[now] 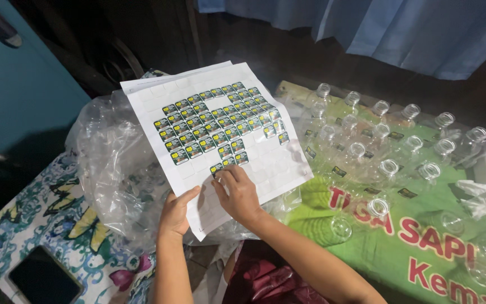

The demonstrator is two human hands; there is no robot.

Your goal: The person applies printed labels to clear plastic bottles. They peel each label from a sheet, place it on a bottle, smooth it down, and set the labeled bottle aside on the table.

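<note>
Light falls from above onto the middle of the frame, leaving the white sticker sheet brightest, nearly washed out. The upper centre and lower left sink into deep shadow. Soft glints sit on the clear plastic bottles and the crumpled plastic bag. The frame edges bend slightly and look softer.

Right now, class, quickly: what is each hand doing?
Left hand: closed on the lower edge of the sticker sheet, holding it up.
Right hand: fingertips pinching a small sticker at the sheet's bottom row.
</note>
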